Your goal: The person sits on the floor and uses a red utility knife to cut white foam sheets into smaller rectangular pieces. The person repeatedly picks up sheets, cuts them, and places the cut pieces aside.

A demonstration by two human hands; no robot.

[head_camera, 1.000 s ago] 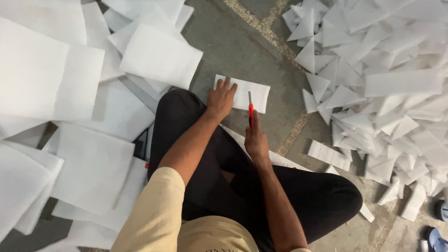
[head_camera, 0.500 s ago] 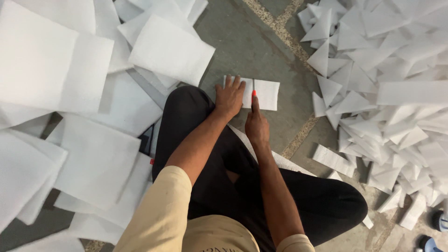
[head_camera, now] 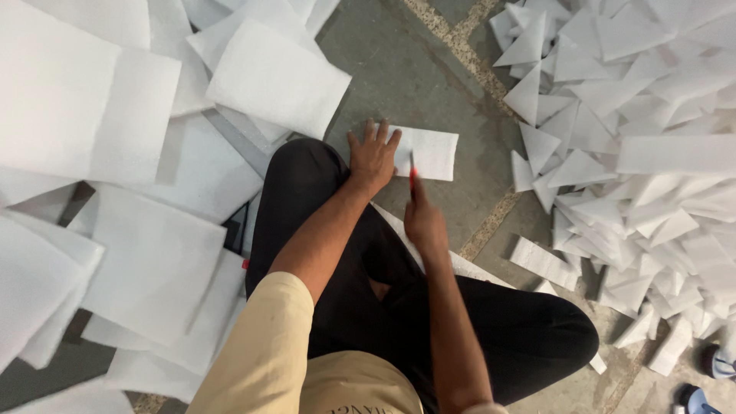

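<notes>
I sit cross-legged on the floor in black trousers. My left hand [head_camera: 372, 157] lies flat, fingers spread, on the left end of a small white foam strip [head_camera: 429, 153] on the grey floor. My right hand [head_camera: 423, 222] is closed around a red-handled cutter [head_camera: 412, 175], its blade resting on the strip just right of my left hand.
Large white foam sheets [head_camera: 153, 261] are spread over the floor to my left and behind the strip. A big heap of cut white triangles and strips [head_camera: 636, 130] fills the right side. A blue shoe [head_camera: 701, 399] shows at the bottom right corner.
The cutter has come nearer the left hand on the strip. My left hand stayed pressed on the strip.
</notes>
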